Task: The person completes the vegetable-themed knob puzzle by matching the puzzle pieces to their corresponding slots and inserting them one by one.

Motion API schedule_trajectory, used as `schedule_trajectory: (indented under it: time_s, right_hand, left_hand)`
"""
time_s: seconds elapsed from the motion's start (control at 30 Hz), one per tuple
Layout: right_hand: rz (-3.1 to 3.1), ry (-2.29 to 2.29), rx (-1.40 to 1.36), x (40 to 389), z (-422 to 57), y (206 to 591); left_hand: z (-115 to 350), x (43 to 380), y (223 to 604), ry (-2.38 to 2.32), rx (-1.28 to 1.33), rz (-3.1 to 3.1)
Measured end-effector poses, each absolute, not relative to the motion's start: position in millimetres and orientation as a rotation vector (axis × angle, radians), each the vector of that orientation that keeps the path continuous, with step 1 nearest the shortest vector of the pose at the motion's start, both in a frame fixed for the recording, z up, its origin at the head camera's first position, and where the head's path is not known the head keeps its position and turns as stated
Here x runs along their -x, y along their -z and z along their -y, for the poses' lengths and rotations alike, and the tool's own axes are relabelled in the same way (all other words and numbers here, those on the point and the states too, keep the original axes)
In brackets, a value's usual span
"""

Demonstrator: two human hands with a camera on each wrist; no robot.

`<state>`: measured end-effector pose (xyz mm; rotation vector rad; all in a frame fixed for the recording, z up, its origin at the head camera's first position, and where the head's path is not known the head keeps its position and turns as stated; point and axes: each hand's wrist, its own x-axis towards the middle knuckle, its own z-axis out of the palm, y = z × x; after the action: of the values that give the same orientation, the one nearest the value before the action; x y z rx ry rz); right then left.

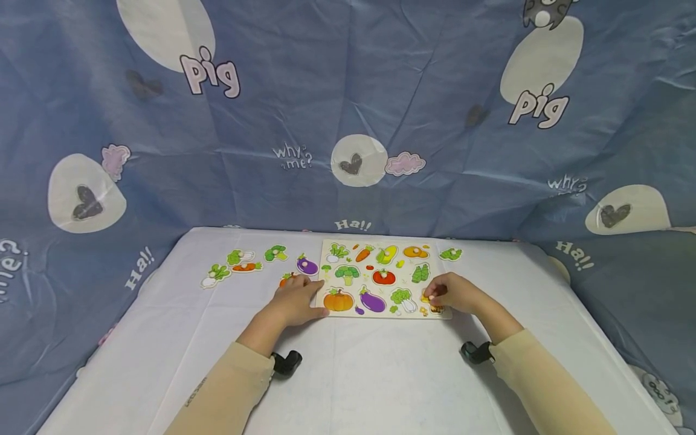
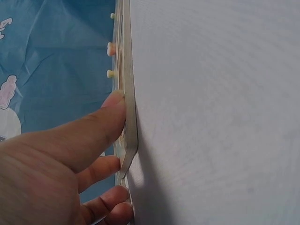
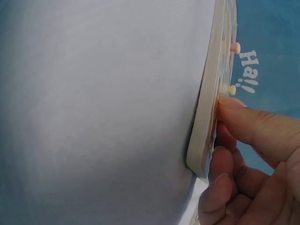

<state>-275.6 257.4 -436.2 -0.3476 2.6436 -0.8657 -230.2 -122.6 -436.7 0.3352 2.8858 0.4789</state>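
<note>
A flat vegetable puzzle board (image 1: 365,306) lies on the white table. My left hand (image 1: 296,299) rests at its front left corner, thumb along the front edge and index finger at the left side. Beside that hand an orange piece (image 1: 286,279) lies partly hidden by the fingers. At the board's front right corner my right hand (image 1: 457,294) pinches a yellow piece (image 1: 426,298), mostly covered by the fingers. In the right wrist view the thumb (image 3: 232,104) presses close on the board's face, the other fingers curled beside its edge.
Left of the board lie an eggplant piece (image 1: 307,265), a broccoli piece (image 1: 275,252), a carrot piece (image 1: 247,267), a white radish piece (image 1: 215,275) and a leafy cabbage piece (image 1: 238,257). A green piece (image 1: 450,254) lies right of it. A patterned blue cloth (image 1: 304,199) rises behind the table.
</note>
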Motion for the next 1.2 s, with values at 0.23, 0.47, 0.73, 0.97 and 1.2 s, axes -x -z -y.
schedule_trajectory:
  time_s: [0.23, 0.47, 0.73, 0.97, 1.2]
  right_hand:
    - [-2.692, 0.878, 0.362, 271.8, -260.1, 432.1]
    - [-2.724, 0.932, 0.450, 264.1, -271.9, 419.5]
    - [-2.821, 0.914, 0.440, 262.6, -287.5, 397.8]
    - [-2.873, 0.914, 0.432, 273.5, -305.9, 386.2]
    - [-2.900, 0.924, 0.397, 294.7, -314.7, 385.4]
  left_hand:
    - [121.9, 230.3, 437.1, -0.474, -0.343, -2.892]
    - [122.9, 229.7, 438.5, -0.465, -0.345, -2.887]
    - [123.5, 230.2, 438.5, -0.480, -0.337, -2.884]
    - [123.1, 230.8, 439.9, -0.473, -0.343, -2.891]
    - [123.1, 231.3, 441.1, -0.474, -0.341, -2.894]
